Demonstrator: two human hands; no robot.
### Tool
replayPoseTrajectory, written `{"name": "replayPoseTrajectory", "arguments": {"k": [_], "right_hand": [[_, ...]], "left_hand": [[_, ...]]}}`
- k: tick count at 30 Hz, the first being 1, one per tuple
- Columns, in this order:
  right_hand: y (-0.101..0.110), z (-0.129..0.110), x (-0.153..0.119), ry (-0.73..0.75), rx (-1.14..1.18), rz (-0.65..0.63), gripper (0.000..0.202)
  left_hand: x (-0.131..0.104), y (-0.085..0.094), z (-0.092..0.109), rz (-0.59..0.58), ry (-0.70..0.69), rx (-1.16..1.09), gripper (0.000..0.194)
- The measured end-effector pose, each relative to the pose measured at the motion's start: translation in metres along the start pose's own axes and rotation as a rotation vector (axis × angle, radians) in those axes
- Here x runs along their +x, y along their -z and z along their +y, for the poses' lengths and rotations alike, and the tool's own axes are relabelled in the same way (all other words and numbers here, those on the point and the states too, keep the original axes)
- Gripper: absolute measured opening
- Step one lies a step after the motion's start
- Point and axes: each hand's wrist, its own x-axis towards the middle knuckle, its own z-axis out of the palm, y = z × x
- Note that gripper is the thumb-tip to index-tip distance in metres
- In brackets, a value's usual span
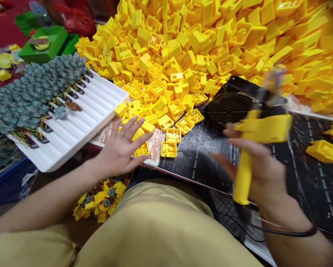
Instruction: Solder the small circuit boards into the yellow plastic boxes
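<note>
Nearest is a yellow shirt (166, 230). A white foam tray (96, 97) bears grey parts (24, 89); the left hand (120, 150) spreads wide by yellow casings (159, 87). Several open casings (169, 149) lie on the black board (195, 159); the right hand (268, 172) grips a yellow gun-shaped tool (266, 128) above it.

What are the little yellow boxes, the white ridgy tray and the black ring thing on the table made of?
Little yellow boxes: probably hard plastic, smooth and slightly shiny, with crisp moulded edges.
White tray: likely foam, matte, with thick, soft-looking ridges.
Black ring grille: perhaps metal wire, given its thin rings, but dark plastic is possible.
</note>
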Motion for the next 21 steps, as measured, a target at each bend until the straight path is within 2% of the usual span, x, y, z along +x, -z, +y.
{"name": "replayPoseTrajectory", "arguments": {"k": [2, 3, 5, 6, 8, 11, 13, 16, 18, 21], "right_hand": [[-0.021, -0.004, 0.002, 0.045, -0.006, -0.109, 0.047], [-0.031, -0.002, 0.006, 0.066, -0.019, -0.146, 0.04], [-0.049, 0.01, 0.019, 0.117, -0.043, -0.232, 0.031], [-0.056, 0.018, 0.026, 0.144, -0.056, -0.277, 0.03], [-0.069, 0.033, 0.039, 0.173, -0.075, -0.347, 0.033], [-0.081, 0.043, 0.051, 0.181, -0.091, -0.383, 0.035], [-0.081, 0.042, 0.053, 0.169, -0.1, -0.374, 0.035], [-0.067, 0.029, 0.044, 0.141, -0.116, -0.343, 0.034], [-0.051, 0.018, 0.03, 0.114, -0.117, -0.323, 0.034], [-0.026, 0.0, -0.001, 0.053, -0.109, -0.294, 0.041]], "left_hand": [[-0.023, -0.027, 0.007, 0.026, 0.034, -0.001, 0.058], [-0.025, -0.04, 0.005, 0.031, 0.044, 0.009, 0.06], [-0.013, -0.057, -0.005, 0.006, 0.062, 0.038, 0.056], [-0.002, -0.059, -0.011, -0.01, 0.056, 0.048, 0.054], [0.022, -0.054, -0.02, -0.038, 0.049, 0.055, 0.05], [0.043, -0.034, -0.008, 0.07, 0.06, 0.031, 0.046], [0.045, -0.025, 0.016, 0.169, 0.043, -0.031, 0.045], [0.039, -0.028, 0.047, 0.136, 0.006, -0.073, 0.049], [0.034, -0.034, 0.054, 0.104, -0.016, -0.099, 0.048], [0.031, -0.038, 0.049, 0.118, -0.083, -0.188, 0.043]]}}
